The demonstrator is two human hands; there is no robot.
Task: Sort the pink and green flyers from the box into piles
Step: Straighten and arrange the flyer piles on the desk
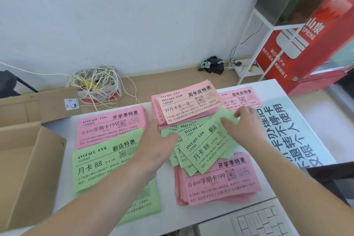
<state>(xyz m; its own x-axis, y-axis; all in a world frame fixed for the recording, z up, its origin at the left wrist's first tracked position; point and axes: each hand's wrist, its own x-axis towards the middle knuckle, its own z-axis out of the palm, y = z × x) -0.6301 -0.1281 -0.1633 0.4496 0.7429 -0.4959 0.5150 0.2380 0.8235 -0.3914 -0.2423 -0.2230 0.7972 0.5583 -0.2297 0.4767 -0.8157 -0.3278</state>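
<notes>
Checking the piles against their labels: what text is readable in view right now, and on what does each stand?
"AVOCADO·GYM 开学季特惠 月卡99学期卡199": left pink pile, near pink pile.
"AVOCADO·GYM 新店特惠 月卡 88": left green pile, fanned green flyers.
"周年庆特惠 99月卡买一送一": far pink stack.
"山泉 SPRING": red cabinet.
Fine print on the flyers and the rotated, cut-off characters on the blue sheet: not reliably readable.

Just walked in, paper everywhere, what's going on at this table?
A person is sorting flyers on a white table. The right hand pinches the far edge of a green flyer from a loose fanned bunch mid-table; the left hand, fingers straight, touches that bunch. A green pile and a pink pile lie to the left; a back pink stack and a front pink stack flank the bunch. A cardboard box sits far left.
</notes>
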